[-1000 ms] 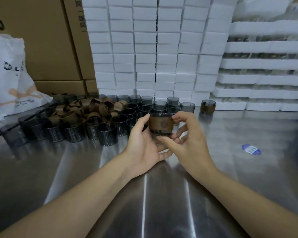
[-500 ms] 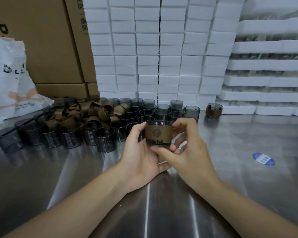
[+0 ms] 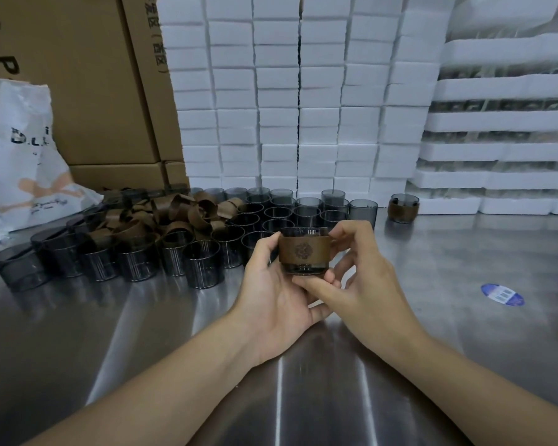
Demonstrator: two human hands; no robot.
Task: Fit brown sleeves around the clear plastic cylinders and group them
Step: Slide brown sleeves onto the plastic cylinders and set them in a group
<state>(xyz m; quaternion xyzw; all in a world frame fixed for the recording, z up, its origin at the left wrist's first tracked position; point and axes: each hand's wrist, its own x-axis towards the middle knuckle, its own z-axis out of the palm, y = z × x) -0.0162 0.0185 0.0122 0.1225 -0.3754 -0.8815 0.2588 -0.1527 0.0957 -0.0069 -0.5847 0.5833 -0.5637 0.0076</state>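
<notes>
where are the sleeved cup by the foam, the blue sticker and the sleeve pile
sleeved cup (image 3: 403, 210): head view, on its brown sleeve
blue sticker (image 3: 502, 294): head view, its middle
sleeve pile (image 3: 178, 212): head view, a curled sleeve near the top

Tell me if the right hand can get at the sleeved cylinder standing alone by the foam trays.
Probably yes. Only bare steel table lies between the right hand and that sleeved cylinder. But it grips the held cylinder with the left hand and must release it first.
</notes>
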